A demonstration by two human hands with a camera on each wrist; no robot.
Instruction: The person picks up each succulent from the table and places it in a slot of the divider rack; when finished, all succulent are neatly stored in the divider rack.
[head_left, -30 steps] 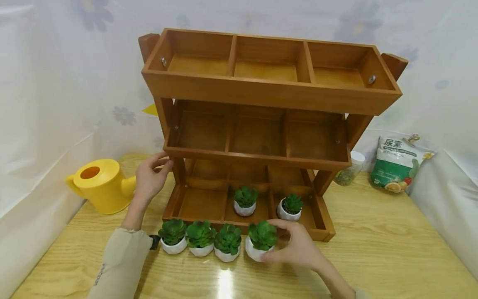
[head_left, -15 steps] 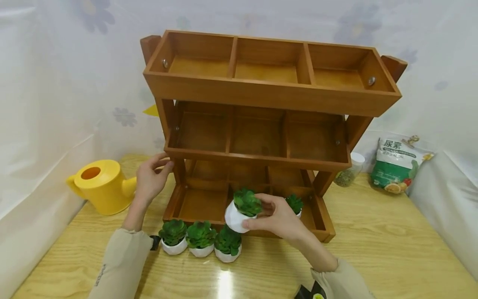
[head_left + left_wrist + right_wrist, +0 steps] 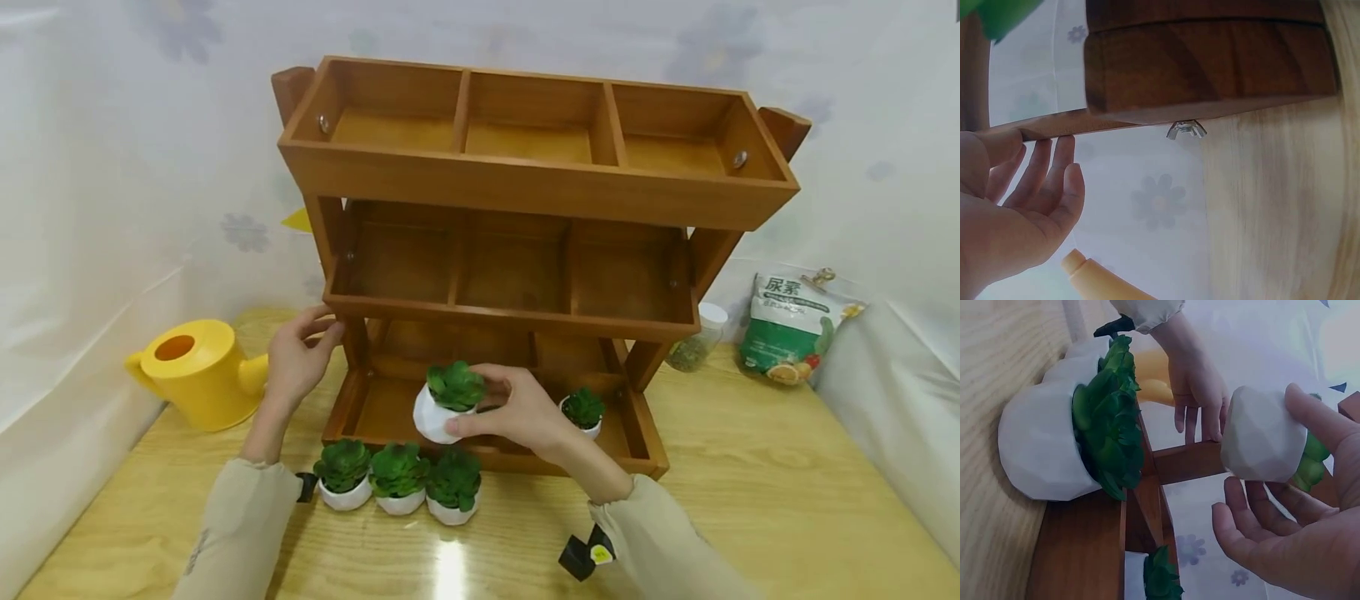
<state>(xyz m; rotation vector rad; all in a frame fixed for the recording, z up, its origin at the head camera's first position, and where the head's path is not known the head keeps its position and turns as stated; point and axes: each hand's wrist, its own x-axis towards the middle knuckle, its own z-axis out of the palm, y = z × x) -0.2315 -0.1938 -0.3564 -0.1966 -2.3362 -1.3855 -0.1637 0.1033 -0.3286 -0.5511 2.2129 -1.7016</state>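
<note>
The right hand (image 3: 517, 412) grips a white pot with a green succulent (image 3: 444, 404), tilted above the lower left part of the wooden shelf's bottom tier. In the right wrist view the held pot (image 3: 1263, 434) sits between thumb and fingers. At the shelf's left post, the left hand (image 3: 302, 354) touches the wood with relaxed fingers; in the left wrist view, fingertips of that hand (image 3: 1029, 194) meet the wooden edge. Three potted succulents (image 3: 343, 475), (image 3: 399, 477), (image 3: 453, 486) stand in a row before the shelf. Another succulent (image 3: 582, 411) sits in the bottom right compartment.
The three-tier wooden shelf (image 3: 525, 193) fills the middle. To its left stands a yellow watering can (image 3: 201, 375). A lidded jar (image 3: 699, 337) and a green-white bag with a clip (image 3: 791, 327) are at the right. White flowered cloth (image 3: 150, 208) hangs around the table.
The right hand has lifted the fourth potted succulent from the row's right end and carried it up and left over the bottom tier. The left hand has stayed at the post.
</note>
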